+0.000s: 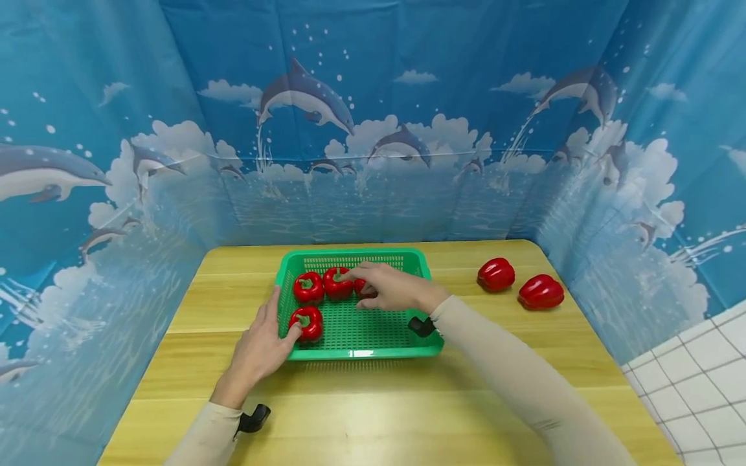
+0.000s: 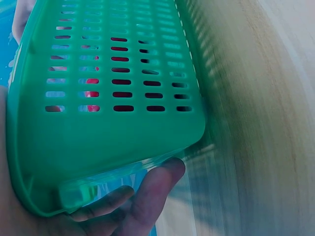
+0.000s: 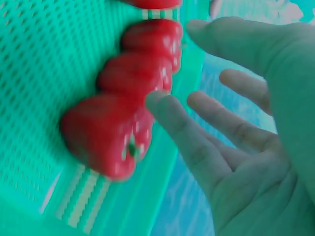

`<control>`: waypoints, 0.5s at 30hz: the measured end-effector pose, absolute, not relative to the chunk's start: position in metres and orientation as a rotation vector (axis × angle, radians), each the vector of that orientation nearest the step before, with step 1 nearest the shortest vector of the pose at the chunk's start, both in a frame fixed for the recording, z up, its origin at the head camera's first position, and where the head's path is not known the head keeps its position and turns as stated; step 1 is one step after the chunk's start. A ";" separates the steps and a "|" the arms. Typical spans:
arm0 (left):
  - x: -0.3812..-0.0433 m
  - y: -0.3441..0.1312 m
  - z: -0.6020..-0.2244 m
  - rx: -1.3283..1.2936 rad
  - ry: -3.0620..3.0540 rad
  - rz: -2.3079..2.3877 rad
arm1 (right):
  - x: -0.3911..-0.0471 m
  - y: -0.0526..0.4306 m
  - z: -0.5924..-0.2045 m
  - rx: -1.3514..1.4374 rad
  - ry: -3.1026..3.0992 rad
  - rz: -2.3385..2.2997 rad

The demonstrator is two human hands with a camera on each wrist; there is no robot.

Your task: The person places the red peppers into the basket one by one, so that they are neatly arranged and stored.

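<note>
My left hand (image 1: 262,343) holds the left side of a green slotted plastic basket (image 1: 367,353), thumb over the rim and fingers along the outside wall, as the left wrist view also shows. Above the basket's back half, my right hand (image 1: 387,287) reaches in with fingers spread, holding nothing. Under it lies a red bell pepper (image 3: 101,132), partly hidden in the head view. Two more bell peppers, a middle one (image 1: 337,283) and a left one (image 1: 308,288), continue that back row. Another bell pepper (image 1: 306,323) sits at the front left, beside my left thumb.
Two red bell peppers, one nearer the back (image 1: 496,275) and one nearer the right edge (image 1: 541,292), lie on the wooden table (image 1: 361,414) right of the basket. A blue dolphin-print curtain (image 1: 373,194) hangs behind and along both sides.
</note>
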State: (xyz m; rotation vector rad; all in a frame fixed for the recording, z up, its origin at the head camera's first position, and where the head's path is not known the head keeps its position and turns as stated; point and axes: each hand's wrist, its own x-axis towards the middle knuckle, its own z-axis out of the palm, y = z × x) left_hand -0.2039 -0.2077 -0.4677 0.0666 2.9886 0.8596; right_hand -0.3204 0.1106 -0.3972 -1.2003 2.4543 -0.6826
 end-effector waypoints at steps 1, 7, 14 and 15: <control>-0.204 -0.208 -0.469 0.066 2.987 0.858 | -0.322 0.117 -0.397 -1.192 2.475 -0.693; -0.205 -0.211 -0.472 0.049 3.007 0.837 | -0.332 0.153 -0.397 -1.118 2.532 -0.827; -0.206 -0.209 -0.472 0.055 2.997 0.850 | -0.336 0.196 -0.392 -1.019 2.616 -0.908; -0.206 -0.209 -0.471 0.056 2.997 0.853 | -0.336 0.201 -0.391 -1.011 2.629 -0.922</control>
